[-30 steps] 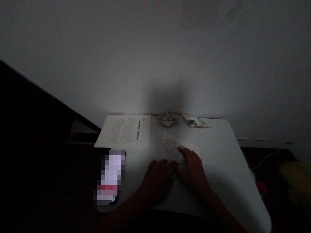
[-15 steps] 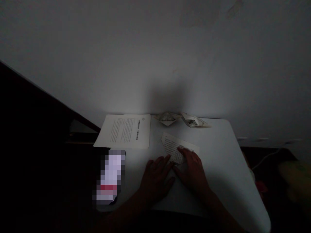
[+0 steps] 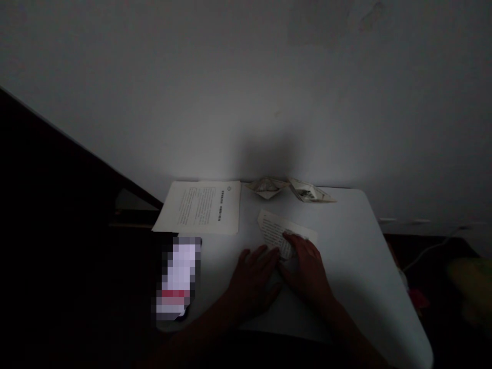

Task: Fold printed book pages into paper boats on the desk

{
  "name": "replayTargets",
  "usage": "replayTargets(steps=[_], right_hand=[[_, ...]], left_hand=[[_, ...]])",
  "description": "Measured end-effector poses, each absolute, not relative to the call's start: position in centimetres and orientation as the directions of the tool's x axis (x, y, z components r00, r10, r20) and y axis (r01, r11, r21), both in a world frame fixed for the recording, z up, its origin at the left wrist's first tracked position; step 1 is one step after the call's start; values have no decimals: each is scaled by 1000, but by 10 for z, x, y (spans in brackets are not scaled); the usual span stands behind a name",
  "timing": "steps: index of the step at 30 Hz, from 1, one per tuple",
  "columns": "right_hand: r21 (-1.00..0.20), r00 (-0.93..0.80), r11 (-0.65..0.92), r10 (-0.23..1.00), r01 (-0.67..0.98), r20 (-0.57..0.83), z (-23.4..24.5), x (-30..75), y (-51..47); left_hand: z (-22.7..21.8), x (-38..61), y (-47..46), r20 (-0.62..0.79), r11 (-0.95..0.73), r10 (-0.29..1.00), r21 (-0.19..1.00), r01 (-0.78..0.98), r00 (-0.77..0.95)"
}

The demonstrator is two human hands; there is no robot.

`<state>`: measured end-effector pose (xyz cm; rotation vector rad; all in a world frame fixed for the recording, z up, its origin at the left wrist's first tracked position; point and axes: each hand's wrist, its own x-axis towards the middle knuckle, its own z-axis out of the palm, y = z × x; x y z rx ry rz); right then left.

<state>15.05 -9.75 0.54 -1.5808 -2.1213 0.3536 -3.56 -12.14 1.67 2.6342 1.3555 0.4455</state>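
A folded sheet of printed paper [image 3: 274, 230] lies flat on the small white table, in front of me. My right hand [image 3: 309, 269] rests on its right part, fingers stretched over the print and thumb near its lower corner. Beside it, my left hand [image 3: 253, 274] lies palm down with its fingers extended. Its fingertips reach the paper's lower left edge, close to the right thumb. The corner under the hands is hidden, and dim light blurs the folds.
Against the wall stand two folded paper boats, one on the left [image 3: 266, 188] and one on the right [image 3: 310, 191]. A stack of printed sheets [image 3: 200, 207] lies at the table's back left. Nearer, a phone [image 3: 179, 277] with a lit, pixelated screen sits at the left edge.
My left hand has slid slightly along the paper's lower edge, fingertips closer to the right thumb. The right hand stays on the paper. The whole view has shifted a little.
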Motion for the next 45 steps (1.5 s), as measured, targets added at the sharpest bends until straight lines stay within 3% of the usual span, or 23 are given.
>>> replayTargets(steps=[4, 17, 27, 30, 33, 35, 45], right_hand=[[-472, -229, 303, 951, 828, 208, 5, 150, -98], [-474, -228, 286, 958, 833, 177, 6, 150, -98], [-469, -203, 261, 964, 844, 171, 6, 150, -98], [-480, -207, 267, 963, 836, 175, 5, 150, -98], [-483, -228, 285, 958, 828, 175, 4, 151, -98], [-477, -231, 285, 958, 831, 169, 3, 152, -98], [-482, -203, 267, 962, 834, 180, 6, 149, -98]], left_hand=[[14, -39, -120, 225, -489, 867, 213, 846, 445], [21, -37, -99, 165, -366, 925, 138, 920, 343], [28, -33, -72, 170, -254, 958, 141, 957, 230], [29, -30, -79, 195, -330, 936, 191, 924, 294], [27, -25, -96, 178, -628, 778, 269, 730, 603], [24, -23, -103, 140, -694, 708, 314, 648, 692], [10, -31, -100, 145, -600, 800, 209, 773, 582]])
